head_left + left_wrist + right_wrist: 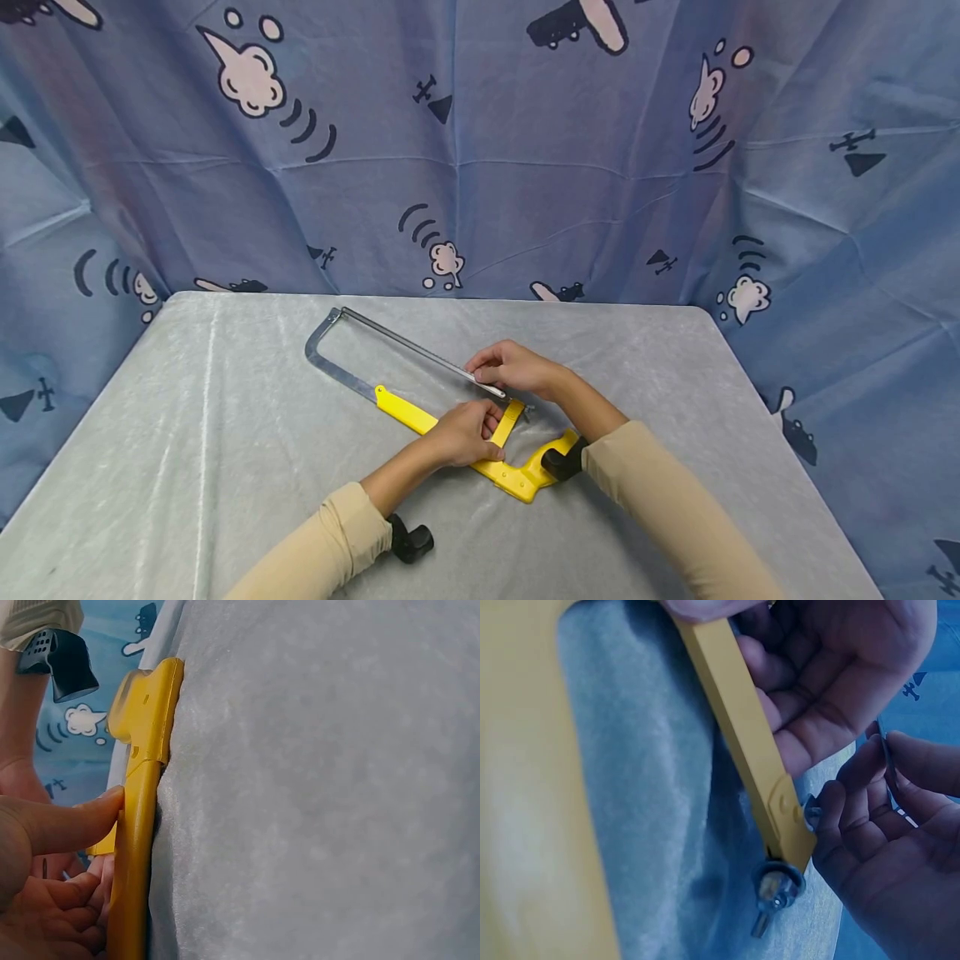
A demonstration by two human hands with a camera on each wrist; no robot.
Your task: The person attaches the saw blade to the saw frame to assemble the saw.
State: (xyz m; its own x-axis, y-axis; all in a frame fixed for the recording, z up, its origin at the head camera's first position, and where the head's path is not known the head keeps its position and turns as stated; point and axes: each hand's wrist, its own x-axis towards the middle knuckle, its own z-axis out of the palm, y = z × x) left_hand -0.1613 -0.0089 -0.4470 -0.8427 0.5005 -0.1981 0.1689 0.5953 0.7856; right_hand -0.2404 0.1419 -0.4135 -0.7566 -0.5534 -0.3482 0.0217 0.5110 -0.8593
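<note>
Head view alone shows the saw blade (405, 342) reaching far left; the right hand (521, 367) pinches its near end, the left hand (459, 433) grips the yellow frame (405, 412).

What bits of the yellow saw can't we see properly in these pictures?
- Head view: part of the yellow frame, behind the left hand.
- Head view: part of the yellow handle, behind the black wrist piece.
- Head view: the blade's teeth, too small to count.
- Left wrist view: the frame's far end, cut off by the bottom edge.
</note>
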